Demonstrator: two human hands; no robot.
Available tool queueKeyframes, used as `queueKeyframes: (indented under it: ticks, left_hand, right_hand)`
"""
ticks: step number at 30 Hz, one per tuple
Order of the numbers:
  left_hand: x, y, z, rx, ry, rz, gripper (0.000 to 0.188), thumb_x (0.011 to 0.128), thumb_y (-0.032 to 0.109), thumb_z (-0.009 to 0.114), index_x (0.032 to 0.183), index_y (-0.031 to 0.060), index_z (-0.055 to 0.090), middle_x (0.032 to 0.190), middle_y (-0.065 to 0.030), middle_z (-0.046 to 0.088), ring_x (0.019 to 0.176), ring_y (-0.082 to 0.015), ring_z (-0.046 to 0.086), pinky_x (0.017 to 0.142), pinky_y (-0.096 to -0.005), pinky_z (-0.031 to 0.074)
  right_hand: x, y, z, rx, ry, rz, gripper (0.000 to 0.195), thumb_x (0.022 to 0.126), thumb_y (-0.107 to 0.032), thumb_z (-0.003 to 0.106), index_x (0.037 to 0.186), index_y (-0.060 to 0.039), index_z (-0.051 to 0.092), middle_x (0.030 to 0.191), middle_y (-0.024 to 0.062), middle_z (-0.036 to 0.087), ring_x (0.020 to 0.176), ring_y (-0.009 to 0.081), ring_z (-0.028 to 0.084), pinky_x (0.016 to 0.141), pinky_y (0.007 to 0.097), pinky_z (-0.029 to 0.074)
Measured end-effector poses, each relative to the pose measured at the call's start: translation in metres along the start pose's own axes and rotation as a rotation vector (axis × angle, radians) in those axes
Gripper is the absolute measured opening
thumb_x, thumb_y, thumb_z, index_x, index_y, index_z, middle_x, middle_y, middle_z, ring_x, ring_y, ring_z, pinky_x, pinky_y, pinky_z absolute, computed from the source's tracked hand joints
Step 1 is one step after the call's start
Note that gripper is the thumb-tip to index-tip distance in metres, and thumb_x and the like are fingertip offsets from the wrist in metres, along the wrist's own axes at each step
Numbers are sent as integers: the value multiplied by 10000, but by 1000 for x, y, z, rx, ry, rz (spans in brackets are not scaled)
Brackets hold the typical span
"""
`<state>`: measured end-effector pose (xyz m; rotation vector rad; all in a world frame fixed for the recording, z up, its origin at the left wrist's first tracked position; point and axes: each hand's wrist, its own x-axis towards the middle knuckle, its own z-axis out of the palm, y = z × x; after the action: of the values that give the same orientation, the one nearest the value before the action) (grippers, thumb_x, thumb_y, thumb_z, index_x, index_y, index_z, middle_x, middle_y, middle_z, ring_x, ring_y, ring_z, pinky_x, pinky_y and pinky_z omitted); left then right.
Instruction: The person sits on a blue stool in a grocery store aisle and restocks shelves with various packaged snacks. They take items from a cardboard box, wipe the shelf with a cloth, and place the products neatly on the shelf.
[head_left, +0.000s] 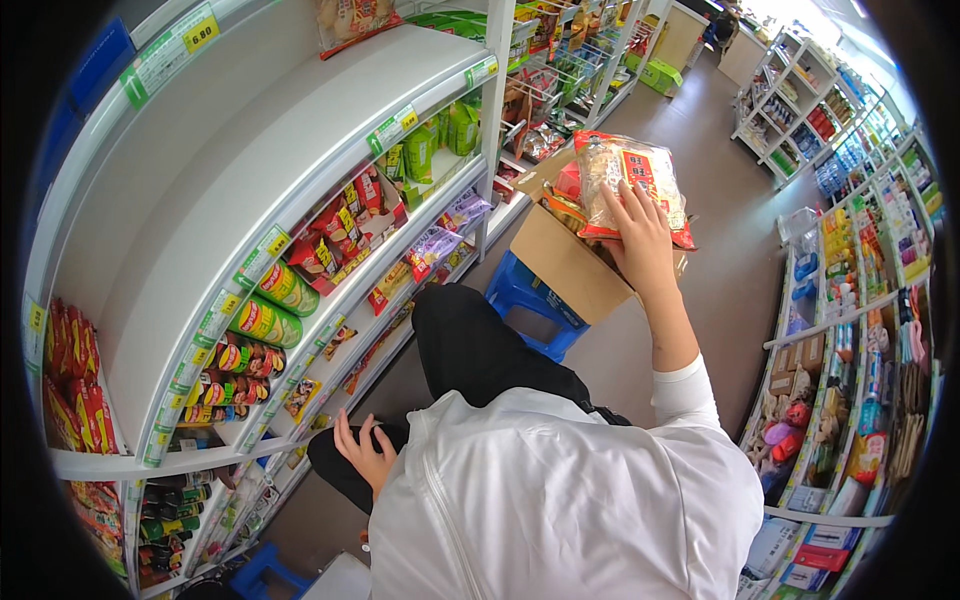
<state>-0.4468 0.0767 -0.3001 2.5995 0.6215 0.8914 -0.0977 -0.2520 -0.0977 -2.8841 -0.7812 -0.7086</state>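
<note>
My right hand (641, 244) lies spread on a red and clear plastic bag of rice crackers (656, 176); whether the fingers grip it cannot be told. The bag sits over the top of an opened cardboard box (566, 259), with other snack packets inside, one orange (562, 206). Under the box stands a blue plastic stool (551, 337). My left hand (364, 454) is near my knee at the lower shelves, fingers apart, holding nothing. A similar cracker bag (356, 22) lies on the upper shelf.
White store shelves (300, 142) curve along the left, holding potato chip cans (266, 322), red snack packs (345, 229) and green packs (431, 146). More stocked shelves (862, 307) line the right. Another blue stool (270, 574) stands at lower left. A green box (656, 77) is on the floor ahead.
</note>
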Motion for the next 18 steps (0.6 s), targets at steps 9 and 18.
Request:
queueKeyframes:
  ticks: [9, 18]
  left_hand:
    - [-4, 2, -16, 5, 148, 59, 233, 828, -47, 558, 990, 64, 682, 1343, -155, 539, 1209, -368, 461, 814, -406, 437]
    - [66, 49, -13, -168, 221, 138, 225, 759, -97, 583, 859, 60, 709, 1238, -162, 615, 1142, -357, 529, 799, -362, 468]
  right_hand:
    - [-4, 18, -9, 128, 313, 4, 555, 660, -117, 778, 1199, -116, 643, 1179, 103, 663, 1119, 274, 608, 927, 395, 486]
    - [-10, 18, -53, 764, 763, 481, 391, 766, -25, 770, 1105, 99, 617, 1078, 135, 672, 915, 159, 658, 805, 325, 552]
